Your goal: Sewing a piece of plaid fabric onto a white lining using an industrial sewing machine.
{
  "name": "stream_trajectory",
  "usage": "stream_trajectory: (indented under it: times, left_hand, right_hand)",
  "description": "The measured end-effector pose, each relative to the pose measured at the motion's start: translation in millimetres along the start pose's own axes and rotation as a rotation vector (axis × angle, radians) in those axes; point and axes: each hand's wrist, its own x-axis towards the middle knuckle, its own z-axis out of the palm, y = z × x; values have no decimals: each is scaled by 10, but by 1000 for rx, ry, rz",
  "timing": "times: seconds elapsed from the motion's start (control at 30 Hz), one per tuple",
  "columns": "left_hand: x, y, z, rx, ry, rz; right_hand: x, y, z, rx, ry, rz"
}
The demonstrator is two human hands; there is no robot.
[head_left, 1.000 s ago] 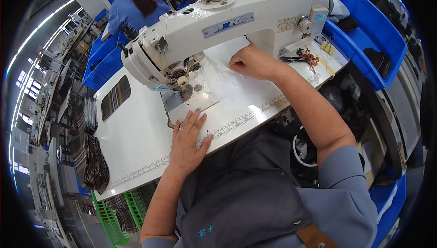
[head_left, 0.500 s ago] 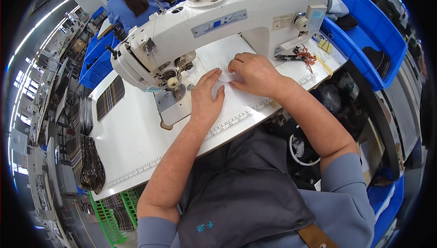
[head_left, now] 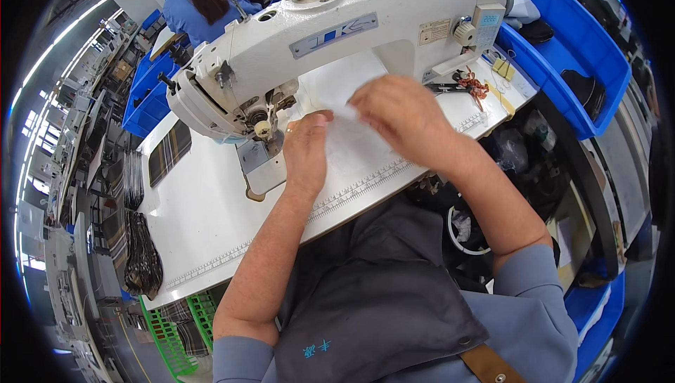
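Observation:
Under the arm of a white sewing machine, a thin white piece of cloth lies on the pale tabletop, its edges hard to tell from it. My left hand has its fingers bent and closed on the cloth's left side, just right of the needle area. Blurred by motion, my right hand pinches the cloth's right side with thumb and fingers, slightly raised. The fingertips of both hands are partly hidden.
Dark snips and reddish threads lie right of the machine's base. Plaid pieces rest at the left edge, with a plaid bundle hanging there. Blue bins stand at right. Another person sits beyond the machine.
My left hand has shifted slightly left and its fingers have bent inward. My right hand has turned and moved a little nearer to me, pulling at the white cloth.

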Motion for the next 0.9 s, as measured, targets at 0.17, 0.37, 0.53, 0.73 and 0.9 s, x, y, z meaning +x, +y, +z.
stream_trajectory:
  times: [0.17,0.37,0.53,0.73,0.9]
  left_hand:
    - [-204,308,-275,-1075,-356,-524]
    - [-699,218,-629,-840,-226,-484]
    - [-1013,185,-1033,-795,-115,-431]
    - [-1317,129,-1373,-729,71,-352]
    - [-1584,-294,-1659,-580,176,-411]
  right_hand:
    - [-398,-639,163,364,-337,-117]
    - [-546,-904,122,562,-252,-18]
    - [-506,-772,328,205,-67,259]
    - [-263,-891,874,932,-346,676]
    - [-122,-1141,1151,993,-311,676]
